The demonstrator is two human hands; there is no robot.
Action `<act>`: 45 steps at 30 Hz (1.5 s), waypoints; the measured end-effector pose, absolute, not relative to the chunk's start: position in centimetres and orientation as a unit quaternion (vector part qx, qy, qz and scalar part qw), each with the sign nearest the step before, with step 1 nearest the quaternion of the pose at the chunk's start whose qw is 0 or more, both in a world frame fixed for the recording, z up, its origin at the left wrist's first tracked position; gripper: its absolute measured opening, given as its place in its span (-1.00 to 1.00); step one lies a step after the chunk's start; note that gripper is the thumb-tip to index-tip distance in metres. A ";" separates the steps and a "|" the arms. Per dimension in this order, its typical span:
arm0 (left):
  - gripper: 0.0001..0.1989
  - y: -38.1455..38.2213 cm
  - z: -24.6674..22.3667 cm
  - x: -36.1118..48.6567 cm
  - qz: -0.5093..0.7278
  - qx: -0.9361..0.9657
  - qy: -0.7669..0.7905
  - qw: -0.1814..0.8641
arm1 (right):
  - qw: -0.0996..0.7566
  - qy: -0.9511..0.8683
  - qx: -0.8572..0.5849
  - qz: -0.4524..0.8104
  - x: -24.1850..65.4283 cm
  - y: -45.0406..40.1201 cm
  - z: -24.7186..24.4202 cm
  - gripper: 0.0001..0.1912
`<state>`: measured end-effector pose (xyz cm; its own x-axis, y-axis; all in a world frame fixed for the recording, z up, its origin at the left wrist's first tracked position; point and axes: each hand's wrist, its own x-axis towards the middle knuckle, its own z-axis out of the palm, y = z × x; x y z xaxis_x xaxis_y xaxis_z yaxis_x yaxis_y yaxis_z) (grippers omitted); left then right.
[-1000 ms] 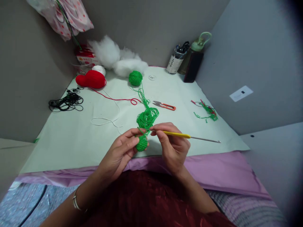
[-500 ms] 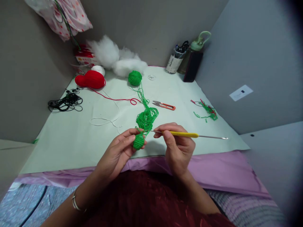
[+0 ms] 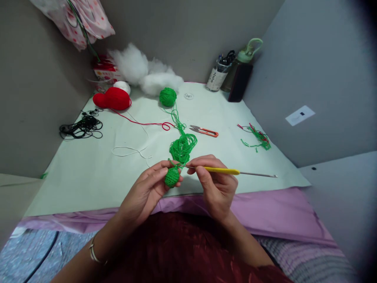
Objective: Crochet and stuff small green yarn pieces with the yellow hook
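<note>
Pinched between the thumb and fingers of my left hand (image 3: 149,188) is a small green crochet piece (image 3: 171,177). My right hand (image 3: 216,182) grips a crochet hook (image 3: 222,170) by its yellow handle. One metal end of the hook points left to the top edge of the piece; the other sticks out to the right. Whether the tip sits inside a stitch is too small to tell. Just beyond my hands lies a loose heap of green yarn (image 3: 183,147), with strands running back to a green yarn ball (image 3: 167,97).
Orange-handled thread snips (image 3: 204,131) lie behind my right hand. A red stuffed piece (image 3: 113,98), black cord (image 3: 84,126) and white stuffing (image 3: 138,70) are at the back left. Yarn scraps (image 3: 259,137) lie right. A pen cup (image 3: 217,76) and phone (image 3: 240,83) stand at the back.
My right hand has moved a little left with the crochet hook, bringing it closer to the green piece. The left hand has stayed nearly in place.
</note>
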<state>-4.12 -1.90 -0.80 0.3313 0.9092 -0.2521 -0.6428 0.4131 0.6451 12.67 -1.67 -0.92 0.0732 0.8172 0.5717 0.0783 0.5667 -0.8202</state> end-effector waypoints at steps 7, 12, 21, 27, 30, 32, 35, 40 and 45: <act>-0.80 -2.0 -0.9 -4.2 0.496 0.219 0.297 0.786 | 0.638 -0.619 -0.365 0.275 12.7 -1.8 -1.1 -0.79; -0.81 -2.0 -1.1 -4.2 0.496 0.224 0.291 0.787 | 0.625 -0.658 -0.366 0.208 12.5 -1.9 -1.2 -0.75; -0.76 -2.0 -0.7 -4.2 0.491 0.256 0.294 0.779 | 0.639 -0.639 -0.353 0.242 12.4 -1.7 -2.1 -0.71; -0.72 -2.1 -0.8 -4.4 0.476 0.261 0.308 0.781 | 0.642 -0.631 -0.344 0.267 12.2 -1.7 -2.2 -0.72; -0.53 -2.1 -0.9 -4.5 0.465 0.266 0.326 0.779 | 0.637 -0.630 -0.340 0.285 12.2 -1.8 -2.0 -0.74; -0.35 -2.1 -1.0 -4.6 0.461 0.271 0.333 0.776 | 0.634 -0.628 -0.340 0.298 12.2 -1.9 -1.9 -0.76; -0.18 -1.9 -0.9 -4.8 0.458 0.280 0.321 0.780 | 0.631 -0.619 -0.336 0.324 12.2 -2.0 -1.8 -0.79; -0.24 -1.2 -1.0 -5.2 0.445 0.294 0.274 0.801 | 0.615 -0.628 -0.314 0.360 12.3 -2.1 -1.8 -0.80; -0.39 -0.8 -1.1 -5.3 0.456 0.287 0.280 0.795 | 0.605 -0.627 -0.318 0.373 12.3 -1.5 -2.2 -0.79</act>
<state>-5.33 -0.76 -1.12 0.4269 0.8855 -0.1831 -0.5647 0.4192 0.7109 12.28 -1.54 -2.15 -0.0655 0.8507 0.5215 -0.0525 0.5190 -0.8532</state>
